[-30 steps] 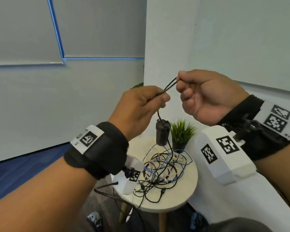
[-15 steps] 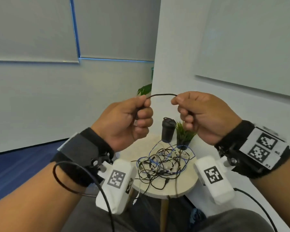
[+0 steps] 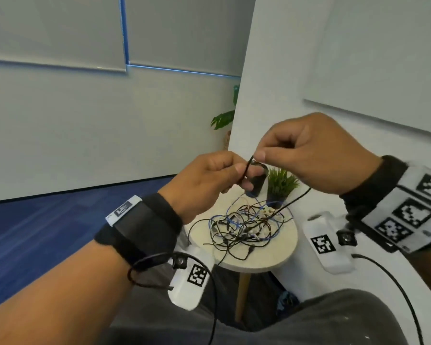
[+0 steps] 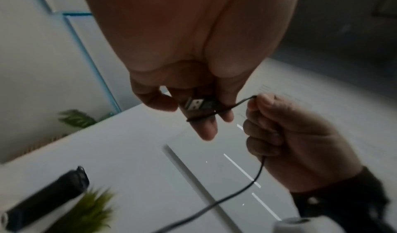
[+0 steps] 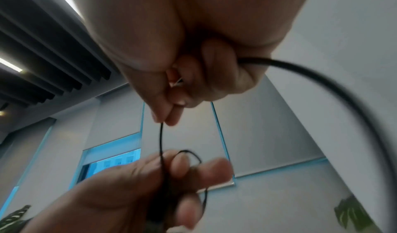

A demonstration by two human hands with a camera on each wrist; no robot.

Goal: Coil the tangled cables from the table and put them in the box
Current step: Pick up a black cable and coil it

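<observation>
Both hands are raised above the table and work one thin black cable. My left hand holds the cable's USB plug against its fingers, and a turn of the cable lies round them. My right hand pinches the cable between thumb and forefinger just above the left fingers. From the right fist the cable trails down to the tangled cables, black, blue and white, heaped on the round table.
A black cylinder and a small potted plant stand at the table's back edge. White walls rise close behind and to the right. Blue carpet lies to the left, and my knees are below.
The hands, held apart with a span of cable between them, have come together. The right hand has carried the cable over the left fingers and laid a loop round them.
</observation>
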